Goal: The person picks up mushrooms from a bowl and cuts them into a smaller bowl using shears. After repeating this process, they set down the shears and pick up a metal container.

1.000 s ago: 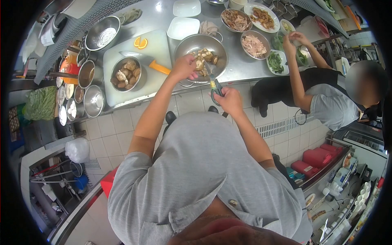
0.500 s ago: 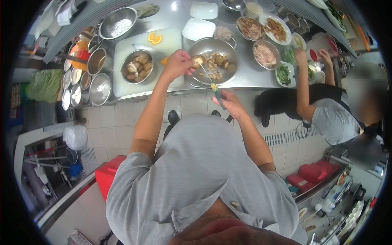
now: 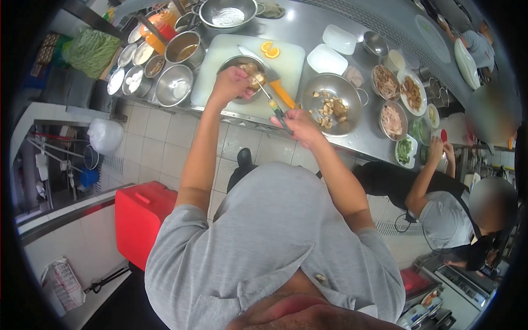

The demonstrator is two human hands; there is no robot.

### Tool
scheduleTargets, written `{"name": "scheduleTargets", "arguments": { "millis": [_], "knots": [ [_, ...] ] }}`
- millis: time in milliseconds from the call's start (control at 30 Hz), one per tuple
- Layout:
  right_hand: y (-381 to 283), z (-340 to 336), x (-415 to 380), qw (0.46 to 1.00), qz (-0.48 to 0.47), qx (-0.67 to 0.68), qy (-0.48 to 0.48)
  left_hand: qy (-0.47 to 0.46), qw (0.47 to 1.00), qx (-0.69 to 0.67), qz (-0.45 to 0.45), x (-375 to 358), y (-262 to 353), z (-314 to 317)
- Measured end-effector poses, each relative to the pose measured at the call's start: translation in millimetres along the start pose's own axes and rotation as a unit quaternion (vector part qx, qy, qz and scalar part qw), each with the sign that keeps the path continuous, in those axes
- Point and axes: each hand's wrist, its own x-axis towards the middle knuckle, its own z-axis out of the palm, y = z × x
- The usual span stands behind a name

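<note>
My left hand (image 3: pixel 232 85) is over a metal bowl (image 3: pixel 224 67) on the white cutting board (image 3: pixel 214 50). Its fingers are closed on a pale-undersided mushroom (image 3: pixel 256 82), and more brown mushrooms lie in the bowl, partly hidden by the hand. In my right hand (image 3: pixel 300 125) is a slim-bladed tool with a green-and-yellow handle (image 3: pixel 274 106); its metal tip is at the mushroom. To the right stands a wider metal bowl (image 3: pixel 357 93) with pale mushroom pieces and a brown cap. An orange-handled knife (image 3: pixel 284 94) lies on the board, its blade beyond the bowl.
Orange halves (image 3: pixel 271 50) rest on the board. Metal pots, including a brown-filled one (image 3: pixel 185 49), stand left. White dishes (image 3: pixel 328 59) and bowls of sliced meat (image 3: pixel 392 120) stand right. A co-worker (image 3: pixel 448 214) works at the counter's right end.
My view has swung left. Both hands have moved from the wide metal bowl to the mushroom bowl on the cutting board, with the tool still in my right hand.
</note>
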Motion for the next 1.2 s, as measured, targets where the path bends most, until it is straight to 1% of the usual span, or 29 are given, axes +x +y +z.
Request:
{"name": "scheduleTargets", "arguments": {
  "millis": [133,233,333,367,400,467,500,533,600,667,733,800,867,967,1067,1133,1167,1200],
  "knots": [
    [-6.1,11.4,18.6,1.0,0.008,0.026,-0.011,0.029,0.999,0.003,-0.027,4.6,-4.9,-22.7],
    [-6.9,14.7,26.8,0.999,0.02,0.025,-0.011,0.016,0.999,0.012,-0.03,9.1,-10.5,-31.3],
    [-1.1,16.0,29.4,0.999,0.031,0.035,-0.008,0.058,0.987,0.144,0.035,10.5,-13.5,-31.6],
    [4.3,10.3,24.4,0.998,0.037,0.045,0.003,0.071,0.958,0.26,0.101,15.7,-18.2,-34.5],
    [8.9,3.7,16.3,0.999,0.032,0.042,0.006,0.084,0.91,0.369,0.17,20.4,-22.6,-37.4],
    [15.2,-8.7,2.7,0.999,0.018,0.032,0.003,0.097,0.855,0.481,0.167,14.1,-1.2,-25.8],
    [22.8,-16.9,-7.1,0.999,0.016,0.032,0.01,0.13,0.842,0.499,0.16,6.2,17.3,-10.3],
    [33.2,-24.5,-17.0,0.997,-0.006,0.068,0.027,0.123,0.853,0.48,0.164,6.2,27.8,2.4],
    [55.4,-38.8,-39.5,0.988,-0.052,0.135,0.055,0.055,0.848,0.483,0.213,15.1,43.7,40.1],
    [71.2,-54.3,-69.2,0.973,-0.061,0.196,0.107,-0.027,0.853,0.428,0.297,29.7,32.5,95.3],
    [94.2,-72.7,-92.3,0.956,-0.069,0.245,0.147,-0.1,0.814,0.462,0.338,40.7,22.7,166.9],
    [114.5,-87.1,-110.8,0.939,-0.078,0.282,0.179,-0.159,0.776,0.479,0.379,57.3,-13.4,230.0],
    [126.8,-96.4,-126.3,0.925,-0.081,0.306,0.21,-0.206,0.716,0.526,0.41,77.7,-59.3,281.2],
    [141.8,-102.2,-143.0,0.915,-0.077,0.313,0.243,-0.214,0.706,0.583,0.341,70.7,-67.5,314.2],
    [156.4,-102.2,-147.7,0.916,-0.073,0.289,0.268,-0.207,0.695,0.596,0.344,78.3,-68.8,319.1],
    [161.4,-103.2,-150.5,0.923,-0.06,0.246,0.291,-0.229,0.716,0.575,0.323,82.2,-60.5,310.5],
    [161.5,-103.6,-151.7,0.928,-0.058,0.203,0.306,-0.239,0.726,0.564,0.311,84.7,-53.8,303.0],
    [156.6,-103.9,-151.8,0.932,-0.058,0.159,0.321,-0.262,0.806,0.485,0.216,83.8,-40.1,295.8]
  ]
}}
